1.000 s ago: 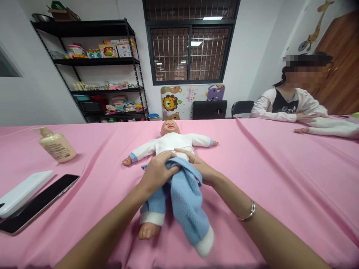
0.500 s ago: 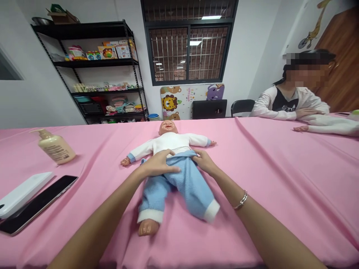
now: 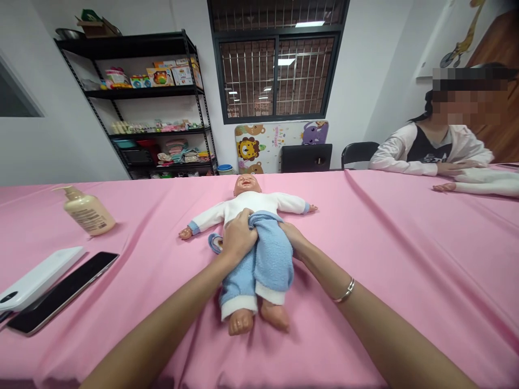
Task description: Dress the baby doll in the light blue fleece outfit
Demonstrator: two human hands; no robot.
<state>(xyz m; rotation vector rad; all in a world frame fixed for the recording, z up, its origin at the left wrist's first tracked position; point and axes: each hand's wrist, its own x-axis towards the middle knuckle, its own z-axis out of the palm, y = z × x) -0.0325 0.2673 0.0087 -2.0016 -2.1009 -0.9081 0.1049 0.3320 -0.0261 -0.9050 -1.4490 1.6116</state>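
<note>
A baby doll (image 3: 247, 185) lies on its back on the pink cloth, head toward the far edge and feet toward me. It wears a white top (image 3: 263, 202) with blue cuffs, and light blue pants (image 3: 272, 256) with white ankle bands. My left hand (image 3: 240, 232) grips the pants near the waistband, its fingers closed on the fabric. At the other side of the waist, my right hand (image 3: 292, 237) holds the pants' edge, with some fingers hidden behind the cloth. Both bare feet show below the ankle bands. A blue flap with a patch sticks out left of my left hand.
On the left are a pump bottle (image 3: 89, 212), a white device (image 3: 44, 275) and a black phone (image 3: 65, 292). A person (image 3: 432, 143) sits at the far right, hands by another doll (image 3: 486, 182). Behind the table stand a shelf (image 3: 140, 93) and a black chair (image 3: 359, 151).
The doll's legs have come closer together, and its second foot now shows. My left hand has closed on the pants and bunched them toward the middle. The view has shifted slightly.
</note>
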